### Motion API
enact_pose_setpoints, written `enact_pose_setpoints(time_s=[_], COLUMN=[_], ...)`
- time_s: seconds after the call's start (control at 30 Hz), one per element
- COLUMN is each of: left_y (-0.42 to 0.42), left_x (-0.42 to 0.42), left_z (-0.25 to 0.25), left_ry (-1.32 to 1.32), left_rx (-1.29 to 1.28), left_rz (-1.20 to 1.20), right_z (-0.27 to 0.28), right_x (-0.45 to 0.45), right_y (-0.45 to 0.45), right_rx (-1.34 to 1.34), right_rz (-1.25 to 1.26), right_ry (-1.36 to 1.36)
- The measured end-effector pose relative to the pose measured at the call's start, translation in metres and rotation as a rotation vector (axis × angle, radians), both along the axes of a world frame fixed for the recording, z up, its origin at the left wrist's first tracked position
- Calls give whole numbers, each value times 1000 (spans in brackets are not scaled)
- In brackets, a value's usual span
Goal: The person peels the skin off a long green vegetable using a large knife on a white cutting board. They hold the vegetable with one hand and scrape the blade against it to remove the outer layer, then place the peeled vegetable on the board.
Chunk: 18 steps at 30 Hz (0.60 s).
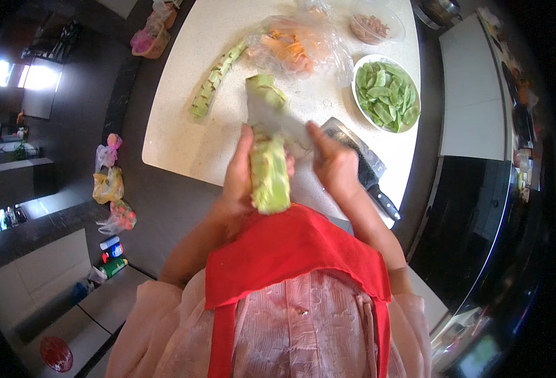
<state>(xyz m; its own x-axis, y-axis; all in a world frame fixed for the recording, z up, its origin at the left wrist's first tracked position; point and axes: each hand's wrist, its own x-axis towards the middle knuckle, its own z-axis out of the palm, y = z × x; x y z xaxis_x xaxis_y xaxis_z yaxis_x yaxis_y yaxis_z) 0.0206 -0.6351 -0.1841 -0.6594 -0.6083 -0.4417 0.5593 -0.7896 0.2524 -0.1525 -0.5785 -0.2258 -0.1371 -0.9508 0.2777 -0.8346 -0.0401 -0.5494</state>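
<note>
My left hand [241, 170] grips a thick celtuce stem [270, 175] in front of the red apron. Its lower part is pale and peeled, with leaf-scarred skin still showing higher up. My right hand [337, 163] is closed around a knife [282, 120], whose motion-blurred blade crosses the stem's upper part; its handle is mostly hidden in the fist. Beneath and beside that hand, a cleaver [370, 158] with a black riveted handle lies on the white table [183, 141]. A second, thinner celtuce stem [216, 80] rests at the upper left, unpeeled.
A clear plastic bag [330, 52] with orange peelings or food lies at the far middle. On the right stand a white bowl of flat green pods [386, 94] and a clear tub of shredded meat [370, 28]. Bagged produce [107, 184] sits along the floor at left.
</note>
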Motion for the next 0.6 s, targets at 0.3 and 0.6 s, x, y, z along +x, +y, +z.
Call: enact_pose_setpoints(time_s=[0.3, 0.6], left_y=[-11, -16], left_x=[13, 14], left_z=[2, -11], left_ry=[-72, -208], left_rx=[-82, 116], left_rz=[29, 95], right_z=[53, 44], right_x=[8, 23], right_y=[3, 21], right_rx=[157, 29], right_rz=[11, 268], right_ry=[-379, -169])
